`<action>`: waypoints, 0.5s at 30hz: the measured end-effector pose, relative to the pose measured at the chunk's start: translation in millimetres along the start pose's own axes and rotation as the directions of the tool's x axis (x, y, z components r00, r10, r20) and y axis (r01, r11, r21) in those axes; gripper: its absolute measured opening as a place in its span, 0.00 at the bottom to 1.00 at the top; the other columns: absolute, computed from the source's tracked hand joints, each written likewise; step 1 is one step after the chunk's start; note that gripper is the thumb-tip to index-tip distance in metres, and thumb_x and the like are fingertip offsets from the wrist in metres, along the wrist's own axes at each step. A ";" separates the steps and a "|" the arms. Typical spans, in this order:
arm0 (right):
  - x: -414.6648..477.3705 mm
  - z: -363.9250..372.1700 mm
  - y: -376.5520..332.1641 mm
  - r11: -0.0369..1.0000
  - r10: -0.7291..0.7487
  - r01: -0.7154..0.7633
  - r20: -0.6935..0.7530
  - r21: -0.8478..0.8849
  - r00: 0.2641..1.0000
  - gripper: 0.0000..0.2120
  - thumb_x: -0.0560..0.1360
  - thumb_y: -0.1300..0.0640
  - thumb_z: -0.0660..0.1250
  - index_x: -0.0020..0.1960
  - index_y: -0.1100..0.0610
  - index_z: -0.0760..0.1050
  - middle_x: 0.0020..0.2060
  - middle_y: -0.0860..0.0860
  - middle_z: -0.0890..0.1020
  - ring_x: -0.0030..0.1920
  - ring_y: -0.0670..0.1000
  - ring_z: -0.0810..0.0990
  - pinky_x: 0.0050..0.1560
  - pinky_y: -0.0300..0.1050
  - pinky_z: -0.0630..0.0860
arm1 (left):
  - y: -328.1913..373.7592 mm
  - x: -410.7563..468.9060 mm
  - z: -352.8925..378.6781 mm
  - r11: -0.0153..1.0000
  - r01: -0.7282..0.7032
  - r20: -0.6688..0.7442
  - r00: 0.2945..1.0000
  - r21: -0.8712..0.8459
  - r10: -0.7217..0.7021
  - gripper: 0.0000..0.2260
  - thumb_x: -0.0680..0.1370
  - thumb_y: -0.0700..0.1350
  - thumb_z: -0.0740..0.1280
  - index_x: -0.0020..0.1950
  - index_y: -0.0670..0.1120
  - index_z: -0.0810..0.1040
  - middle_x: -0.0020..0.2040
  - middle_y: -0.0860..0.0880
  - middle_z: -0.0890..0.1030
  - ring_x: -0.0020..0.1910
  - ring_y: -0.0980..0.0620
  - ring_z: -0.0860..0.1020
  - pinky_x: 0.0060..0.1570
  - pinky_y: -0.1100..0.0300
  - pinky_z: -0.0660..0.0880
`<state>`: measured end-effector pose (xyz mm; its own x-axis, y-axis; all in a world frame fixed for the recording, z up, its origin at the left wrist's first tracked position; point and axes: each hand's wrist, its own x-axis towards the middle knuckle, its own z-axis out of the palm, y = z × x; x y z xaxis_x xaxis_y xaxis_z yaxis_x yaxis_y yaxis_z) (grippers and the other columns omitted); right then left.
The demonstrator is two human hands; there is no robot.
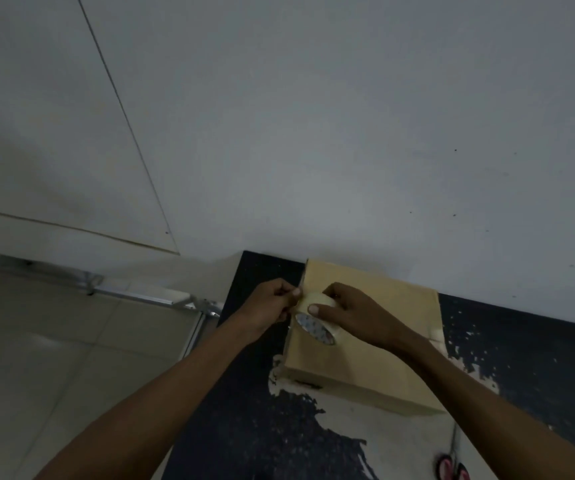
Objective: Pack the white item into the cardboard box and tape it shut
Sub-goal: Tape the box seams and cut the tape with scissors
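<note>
Closed cardboard box (376,358) sits lower centre-right on dark counter (251,410). R hand (359,315) fingers (317,310) curl round tape roll (315,323) at box's upper-left edge; L hand (268,301), just left, pinches tape end (299,295).

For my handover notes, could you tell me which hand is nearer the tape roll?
Right. The right hand grips the roll from above, over the box; the left hand sits just left of it, pinching the tape end.
</note>
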<state>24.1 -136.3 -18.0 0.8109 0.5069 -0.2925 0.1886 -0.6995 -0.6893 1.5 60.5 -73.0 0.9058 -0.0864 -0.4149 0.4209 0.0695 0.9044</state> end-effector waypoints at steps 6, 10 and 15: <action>7.0 -6.7 5.4 0.957 -0.043 0.043 0.007 -0.287 0.999 0.19 0.77 0.36 0.59 0.44 0.51 0.74 0.35 0.45 0.76 0.36 0.43 0.75 0.34 0.39 0.65 | -16.1 -3.2 -25.2 0.998 0.011 -0.020 1.000 -0.062 -0.012 0.04 0.80 0.41 0.67 0.47 0.42 0.78 0.39 0.47 0.78 0.38 0.54 0.74 0.37 0.62 0.71; 11.0 -9.0 1.8 0.943 -0.084 0.091 0.034 -0.321 0.996 0.19 0.78 0.37 0.57 0.43 0.51 0.75 0.35 0.46 0.77 0.34 0.43 0.74 0.34 0.38 0.64 | -29.4 0.2 -33.3 0.971 0.052 0.005 0.999 -0.232 -0.052 0.04 0.80 0.41 0.67 0.47 0.41 0.79 0.39 0.47 0.78 0.37 0.55 0.74 0.38 0.61 0.71; 16.5 -9.6 12.0 0.907 -0.106 0.093 -0.008 -0.410 0.994 0.22 0.77 0.34 0.54 0.39 0.49 0.73 0.32 0.47 0.77 0.32 0.42 0.74 0.32 0.37 0.63 | -40.2 8.1 -27.3 0.952 0.097 0.015 0.995 -0.291 -0.097 0.06 0.80 0.42 0.66 0.50 0.39 0.79 0.38 0.47 0.77 0.36 0.55 0.74 0.36 0.63 0.72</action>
<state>45.1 -141.1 -24.8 0.7906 0.5741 -0.2130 0.4738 -0.7938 -0.3813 -6.7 84.1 -115.5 0.8601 -0.1073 -0.4988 0.5025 0.3471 0.7918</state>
